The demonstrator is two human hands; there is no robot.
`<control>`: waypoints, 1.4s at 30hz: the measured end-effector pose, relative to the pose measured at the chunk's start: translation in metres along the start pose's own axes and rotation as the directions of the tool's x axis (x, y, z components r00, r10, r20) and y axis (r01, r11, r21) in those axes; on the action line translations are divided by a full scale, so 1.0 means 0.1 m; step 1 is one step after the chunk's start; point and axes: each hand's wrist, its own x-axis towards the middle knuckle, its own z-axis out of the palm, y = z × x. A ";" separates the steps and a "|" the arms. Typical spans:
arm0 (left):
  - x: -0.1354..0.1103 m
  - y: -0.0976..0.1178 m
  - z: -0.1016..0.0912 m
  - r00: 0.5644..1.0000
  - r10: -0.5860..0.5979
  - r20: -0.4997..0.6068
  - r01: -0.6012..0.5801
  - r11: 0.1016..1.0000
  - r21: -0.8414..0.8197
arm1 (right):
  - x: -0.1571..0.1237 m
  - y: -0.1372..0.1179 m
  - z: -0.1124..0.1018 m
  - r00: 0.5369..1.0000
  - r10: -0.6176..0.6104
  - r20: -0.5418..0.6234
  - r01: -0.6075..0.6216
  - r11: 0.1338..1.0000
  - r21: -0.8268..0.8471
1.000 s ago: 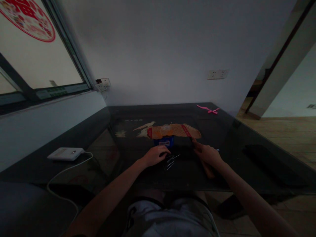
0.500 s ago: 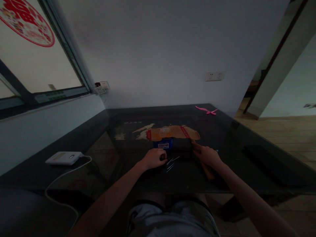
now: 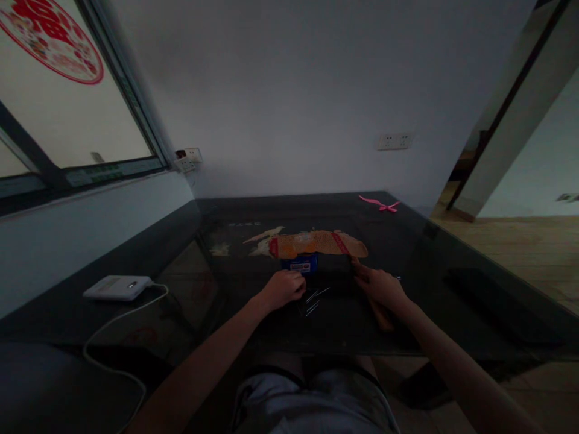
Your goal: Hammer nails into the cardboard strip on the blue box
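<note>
The fingers of the right hand [image 3: 380, 284] are bent over a brown stick [image 3: 382, 317], seemingly closed round its middle, so that its narrow tip pokes out ahead of them and its thicker butt slants back under the palm towards the near edge of the table [image 3: 316, 335]. It looks like wood: stiff, fairly light, unlikely to slip or break, and best taken round the thick butt or the middle. The fingers of the left hand [image 3: 284, 288] are curled in, knuckles up, with hardly any opening to be seen; whether they pinch something I cannot tell. Just right of them lie a few thin shiny pieces [image 3: 312, 304], which should be stiff, very light and slippery on that smooth top, so a fingertip pinch at one end would suit them. Just beyond the left fingers is a blue box [image 3: 301, 264], probably light card that could dent; gentle hold by its sides. Farther out, past both hands' fingertips, stretches a long tan shape with red bands [image 3: 323, 242], whether loose or printed I cannot tell.
</note>
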 end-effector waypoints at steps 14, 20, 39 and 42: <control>-0.05 0.05 -0.11 0.951 0.067 -0.303 -0.125 0.976 -0.177 | 0.04 0.05 0.06 1.000 -0.019 -0.018 0.019 1.000 0.018; -0.07 0.12 -0.26 0.856 0.233 -0.461 -0.319 0.941 -0.117 | 0.04 0.03 0.04 1.000 -0.008 -0.014 0.008 1.000 0.017; 0.49 -0.84 -0.32 0.512 -0.581 -0.633 0.026 0.747 -0.664 | 0.03 0.02 0.04 1.000 0.010 -0.016 -0.009 0.999 0.035; 0.46 -0.83 -0.27 0.549 -0.553 -0.627 0.076 0.780 -0.622 | 0.03 0.03 0.05 1.000 0.007 -0.010 -0.007 1.000 0.026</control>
